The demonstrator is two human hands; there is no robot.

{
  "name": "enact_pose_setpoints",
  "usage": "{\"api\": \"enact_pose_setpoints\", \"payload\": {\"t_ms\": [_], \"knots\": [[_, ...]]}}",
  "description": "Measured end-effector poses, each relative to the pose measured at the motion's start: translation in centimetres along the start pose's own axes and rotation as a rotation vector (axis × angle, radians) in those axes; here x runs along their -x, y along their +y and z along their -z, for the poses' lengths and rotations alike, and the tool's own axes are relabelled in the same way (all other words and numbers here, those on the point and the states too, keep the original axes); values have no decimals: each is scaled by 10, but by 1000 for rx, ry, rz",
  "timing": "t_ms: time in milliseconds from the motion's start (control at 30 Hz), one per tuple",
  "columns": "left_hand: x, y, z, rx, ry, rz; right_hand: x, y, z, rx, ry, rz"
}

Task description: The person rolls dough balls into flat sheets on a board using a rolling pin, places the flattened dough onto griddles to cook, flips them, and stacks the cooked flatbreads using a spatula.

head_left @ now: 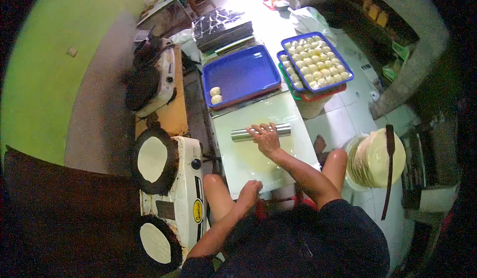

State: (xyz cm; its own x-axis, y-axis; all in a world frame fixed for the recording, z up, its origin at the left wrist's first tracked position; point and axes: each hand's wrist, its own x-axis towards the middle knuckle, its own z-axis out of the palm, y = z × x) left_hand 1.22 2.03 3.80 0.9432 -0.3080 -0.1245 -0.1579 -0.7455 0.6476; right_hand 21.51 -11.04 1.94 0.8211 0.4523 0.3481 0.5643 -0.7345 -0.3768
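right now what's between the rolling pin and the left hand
A thin pale dough sheet lies on the board between the rolling pin and left hand, in the head view.

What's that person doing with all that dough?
Their right hand lies over a shiny metal rolling pin, by a thin, pale sheet of dough on a smooth whitish board. Their left hand is at the board's near edge. Two flat, pale rounds sit on black pans on the white stove.
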Motion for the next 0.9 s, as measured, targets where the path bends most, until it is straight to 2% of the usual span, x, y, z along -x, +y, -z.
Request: {"api": "enact_pose_setpoints", "payload": {"t_ms": [100, 133, 167, 233, 267, 300, 333, 367, 400, 467, 500, 567, 600, 667, 700, 733, 833, 900], "knots": [[-1, -13, 3, 16, -93, 14, -26, 10, -20, 32, 95, 57], [-7, -17, 5, 20, -121, 11, -40, 15, -30, 1, 38, 44], [-19, -17, 9, -52, 1, -64, -55, 14, -28, -1, 114, 34], [-51, -12, 17, -173, 225, -221, -81, 7, -9, 9, 248, -9], [-76, -24, 18, -237, 201, -239, -91, 8, 19, -8, 230, -13], [-107, -39, 16, -294, 179, -255, -95, 18, 50, -22, 316, -1], [-134, -45, 17, -424, 181, -187, -85, 29, 82, -38, 390, 11], [-157, -50, 18, -552, 177, -124, -62, 35, 137, 174, 384, -66], [-182, -51, 19, -551, 183, -90, -29, 78, 152, 253, 390, -185], [-207, -48, 13, -551, 188, -7, 64, 132, 224, -56, 566, -320], [-197, -42, 4, -531, 118, -24, 112, 138, 265, -49, 562, -454], [-186, -30, 6, -515, -2, -74, 234, 159, 304, 347, 308, -787], [-185, -42, 5, -585, 54, -92, 294, 170, 323, 536, 131, -917], [-190, -47, 12, -536, 170, 40, 380, 168, 330, 304, 134, -1112], [-194, -48, 14, -514, 236, 104, 412, 173, 321, 392, 117, -1109], [-190, -42, 8, -537, 228, 73, 438, 181, 311, 401, 100, -1092], [-153, -20, 0, -481, 70, 28, 444, 174, 304, 344, 235, -1016], [-116, -17, 9, -510, 45, 81, 429, 157, 314, 354, 236, -826]]}}
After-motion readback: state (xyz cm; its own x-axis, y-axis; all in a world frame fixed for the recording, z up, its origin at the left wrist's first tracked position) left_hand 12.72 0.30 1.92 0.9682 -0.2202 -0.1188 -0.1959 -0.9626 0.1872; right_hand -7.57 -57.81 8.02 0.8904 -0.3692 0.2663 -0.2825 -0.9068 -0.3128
